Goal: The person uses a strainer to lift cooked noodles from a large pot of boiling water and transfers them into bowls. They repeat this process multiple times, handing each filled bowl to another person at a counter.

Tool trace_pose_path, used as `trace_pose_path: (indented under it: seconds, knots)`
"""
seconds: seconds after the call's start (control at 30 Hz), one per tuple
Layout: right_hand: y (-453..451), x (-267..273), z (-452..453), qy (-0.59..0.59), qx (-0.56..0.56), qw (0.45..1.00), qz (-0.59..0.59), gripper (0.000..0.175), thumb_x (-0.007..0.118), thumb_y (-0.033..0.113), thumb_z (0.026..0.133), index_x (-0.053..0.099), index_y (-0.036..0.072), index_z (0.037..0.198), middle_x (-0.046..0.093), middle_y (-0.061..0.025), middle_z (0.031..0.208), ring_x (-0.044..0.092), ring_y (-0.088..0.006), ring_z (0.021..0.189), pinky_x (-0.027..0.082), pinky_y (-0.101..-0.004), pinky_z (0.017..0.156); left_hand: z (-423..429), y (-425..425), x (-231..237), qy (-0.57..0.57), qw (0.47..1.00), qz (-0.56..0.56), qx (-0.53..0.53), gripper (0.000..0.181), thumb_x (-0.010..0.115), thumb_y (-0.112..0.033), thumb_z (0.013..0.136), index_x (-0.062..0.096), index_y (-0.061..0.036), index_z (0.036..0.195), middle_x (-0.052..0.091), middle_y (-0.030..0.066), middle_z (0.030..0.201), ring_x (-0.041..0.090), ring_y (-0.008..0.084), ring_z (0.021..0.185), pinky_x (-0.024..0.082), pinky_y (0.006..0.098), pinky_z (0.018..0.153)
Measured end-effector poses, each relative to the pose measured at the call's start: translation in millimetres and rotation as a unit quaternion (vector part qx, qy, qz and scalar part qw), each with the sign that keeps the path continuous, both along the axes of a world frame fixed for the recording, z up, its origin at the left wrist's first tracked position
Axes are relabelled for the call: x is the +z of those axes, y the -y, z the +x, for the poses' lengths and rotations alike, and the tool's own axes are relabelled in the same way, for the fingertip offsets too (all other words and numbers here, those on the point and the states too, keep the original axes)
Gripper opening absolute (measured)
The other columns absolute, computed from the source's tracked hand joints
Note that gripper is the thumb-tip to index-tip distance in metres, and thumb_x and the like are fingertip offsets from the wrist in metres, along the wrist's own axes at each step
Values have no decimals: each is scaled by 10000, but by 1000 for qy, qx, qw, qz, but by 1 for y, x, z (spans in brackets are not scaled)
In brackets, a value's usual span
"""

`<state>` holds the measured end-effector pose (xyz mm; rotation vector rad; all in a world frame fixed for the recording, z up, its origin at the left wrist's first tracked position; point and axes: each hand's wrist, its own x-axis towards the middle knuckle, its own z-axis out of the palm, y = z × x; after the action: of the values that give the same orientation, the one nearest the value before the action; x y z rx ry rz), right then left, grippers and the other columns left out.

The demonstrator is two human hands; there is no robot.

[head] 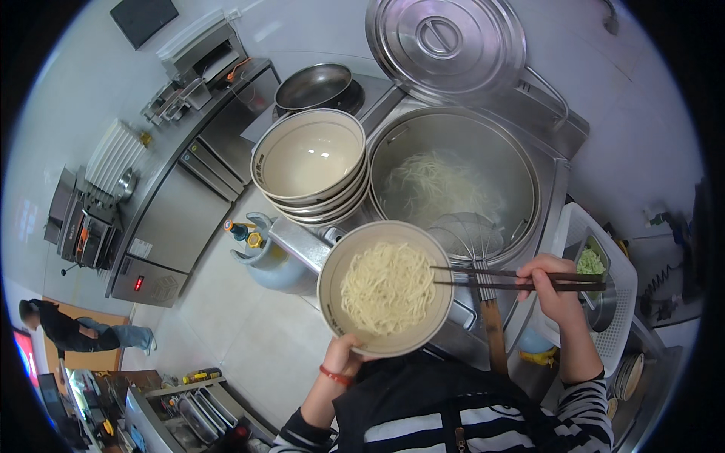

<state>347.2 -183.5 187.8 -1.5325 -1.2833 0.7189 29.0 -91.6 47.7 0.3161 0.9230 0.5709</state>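
My left hand (346, 355) grips the near rim of a cream bowl (328, 283), which holds a mound of pale noodles (389, 289). In my right hand (548, 283) is a pair of dark chopsticks (487, 278), their tips spread a little apart at the bowl's right side, by the noodles' edge. Beyond the bowl, a large round steel pot (518, 170) contains cloudy water with more noodles (430, 178) in it. A wire-mesh strainer (470, 235) rests at the pot's near side; its wooden handle (494, 334) points toward me and passes below the chopsticks.
Several stacked bowls (308, 156) stand left of the pot, before a frying pan (314, 86). The steel lid (447, 45) leans behind. At right, a white plastic basket (620, 317) holds a container of chopped greens (591, 261). A gas cylinder (280, 272) and a distant person (79, 328) are left.
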Motion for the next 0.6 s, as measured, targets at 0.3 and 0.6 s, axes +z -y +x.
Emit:
trace_pose_path:
  seconds: [0.3, 0.6]
  knots:
    - [-9, -54, -20, -173, 65, 981, -51, 174, 397, 55, 860, 544, -35, 879, 586, -119, 770, 590, -148, 634, 493, -250, 581, 9, 20, 5, 0, 998, 3, -62, 500, 441, 10, 617, 415, 41, 1116, 531, 182, 1013, 546, 325, 898, 488, 476, 725]
    - [19, -68, -9, -195, 116, 972, -62, 182, 415, 97, 864, 536, -37, 851, 583, -121, 759, 591, -174, 586, 486, -263, 565, 8, 61, 11, -19, 1000, -9, -4, 518, 435, 16, 589, 375, 37, 1103, 531, 157, 873, 557, 252, 608, 458, 307, 429]
